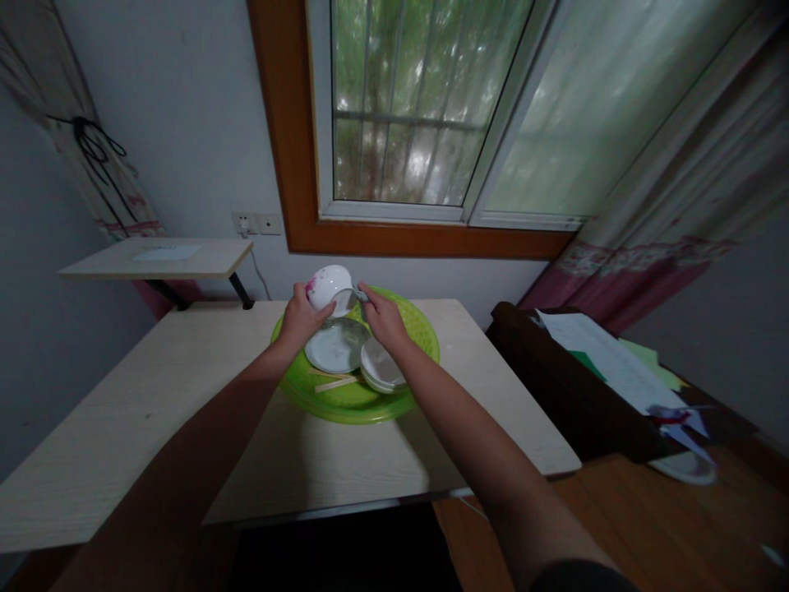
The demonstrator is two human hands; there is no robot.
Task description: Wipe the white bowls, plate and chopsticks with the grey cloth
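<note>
Two bare hands are working above a green basket (351, 415) on the pale counter (154, 378). Readable text: the sheet (168, 252) on the small raised shelf (92, 261) and the papers (597, 362) at right are showing too small to read; the white bowl (326, 284) is carrying a pink floral print. Left hand (301, 319): grip is closing round the bowl, thumb lying at the rim, fingers wrapping the outer wall. Right hand (383, 316): grip is narrow, pinching a small greyish item (361, 294) beside the bowl's rim; cannot tell what it is. Bowl is tilting, its mouth facing right and down toward the wearer. Below, a plate (334, 349) and stacked bowls (380, 372) are sitting in the basket; chopsticks (333, 385) are lying roughly left to right, converging near the stack.
</note>
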